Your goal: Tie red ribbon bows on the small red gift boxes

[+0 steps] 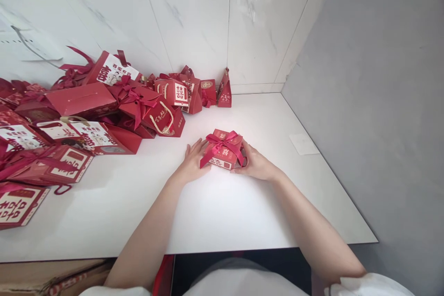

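A small red gift box with a dark red ribbon bow on its lid rests on the white table, between my two hands. My left hand is closed around the box's left side, its thumb near the front edge. Against the right side, my right hand grips the box with the thumb at the front corner; some of its fingers are hidden behind the box. One ribbon tail hangs over the left front, and a dark loop shows at the right corner.
Many red gift boxes with ribbons and cord handles are piled along the table's left and back. A small upright triangular box stands by the tiled wall. A whitish patch lies near the grey wall. Below is a cardboard box.
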Available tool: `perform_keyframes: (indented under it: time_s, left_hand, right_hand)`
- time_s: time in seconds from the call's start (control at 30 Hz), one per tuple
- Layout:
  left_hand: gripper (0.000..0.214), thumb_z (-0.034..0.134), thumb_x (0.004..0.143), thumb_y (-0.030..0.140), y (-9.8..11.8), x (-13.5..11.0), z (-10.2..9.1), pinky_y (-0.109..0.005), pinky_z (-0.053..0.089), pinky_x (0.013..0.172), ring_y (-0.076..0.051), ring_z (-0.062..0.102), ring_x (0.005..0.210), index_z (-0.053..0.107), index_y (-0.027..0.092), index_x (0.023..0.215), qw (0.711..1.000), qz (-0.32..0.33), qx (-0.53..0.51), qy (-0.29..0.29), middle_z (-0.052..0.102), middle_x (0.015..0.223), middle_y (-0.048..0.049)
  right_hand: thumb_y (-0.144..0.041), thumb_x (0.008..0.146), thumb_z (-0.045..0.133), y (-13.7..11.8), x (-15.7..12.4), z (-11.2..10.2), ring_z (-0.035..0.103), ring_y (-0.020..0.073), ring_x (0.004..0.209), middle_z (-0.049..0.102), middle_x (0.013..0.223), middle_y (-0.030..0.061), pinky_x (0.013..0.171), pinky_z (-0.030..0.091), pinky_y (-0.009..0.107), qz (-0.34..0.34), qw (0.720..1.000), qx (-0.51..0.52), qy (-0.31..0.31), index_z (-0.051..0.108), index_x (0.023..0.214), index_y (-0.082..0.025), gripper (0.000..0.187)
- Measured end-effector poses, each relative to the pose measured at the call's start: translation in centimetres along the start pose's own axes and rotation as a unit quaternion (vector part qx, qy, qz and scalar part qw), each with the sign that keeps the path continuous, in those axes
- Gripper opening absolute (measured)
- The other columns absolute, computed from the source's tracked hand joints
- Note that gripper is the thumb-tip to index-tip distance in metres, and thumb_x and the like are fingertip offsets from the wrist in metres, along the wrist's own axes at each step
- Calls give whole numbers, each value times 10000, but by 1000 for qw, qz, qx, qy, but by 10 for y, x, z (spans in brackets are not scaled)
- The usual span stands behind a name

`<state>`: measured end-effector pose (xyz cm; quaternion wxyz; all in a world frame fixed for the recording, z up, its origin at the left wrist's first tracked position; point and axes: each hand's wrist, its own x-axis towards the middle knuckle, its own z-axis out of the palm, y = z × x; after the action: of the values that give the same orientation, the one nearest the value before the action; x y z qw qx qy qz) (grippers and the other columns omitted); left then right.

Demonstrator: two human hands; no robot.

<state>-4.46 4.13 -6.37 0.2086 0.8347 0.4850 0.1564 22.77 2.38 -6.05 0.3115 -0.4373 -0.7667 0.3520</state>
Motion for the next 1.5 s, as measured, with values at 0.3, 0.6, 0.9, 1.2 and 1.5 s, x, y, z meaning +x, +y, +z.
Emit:
perform_keyframes:
  time_s: [0.3,0.6,0.9,1.2,1.5]
  left_hand:
    - [738,543,916,574,4,3,2,-439,371,1171,-322,424,1430,361,205,1529,938,15,-338,77,432,1559,-146]
    - [765,566,877,619,15,9,19,-390,405,1120,-297,515,1338,405,163,1470,930,-36,-352,103,531,1472,-147]
    - [599,420,920,655,21,8,13,-419,469,978,-317,641,1099,673,168,1162,936,-164,-274,144,712,1114,-116]
    - [610,318,964,657,35,3,17,-405,473,964,-301,635,1120,681,207,1157,934,-177,-272,147,713,1137,-93]
    - [563,378,987,600,41,3,9,-362,433,1067,-266,592,1257,590,236,1361,923,-127,-339,130,663,1338,-51]
  right_hand:
    - [-513,877,676,-5,6,13,577,299,1295,570,1428,129,1075,503,495,-22,965,260,18,398,1452,-210,707]
    - [-613,916,564,1,11,21,629,304,1223,661,1327,101,1018,541,452,33,963,250,94,456,1436,-216,663]
    - [-636,929,512,-1,12,27,664,279,1020,741,1083,65,927,512,385,100,967,203,116,632,1232,-190,552]
    - [-631,946,478,1,9,22,651,268,992,741,1076,49,870,491,350,95,970,184,128,670,1147,-203,510]
    - [-615,957,468,0,8,19,640,236,897,729,1020,48,785,478,314,83,977,147,127,654,1149,-185,506]
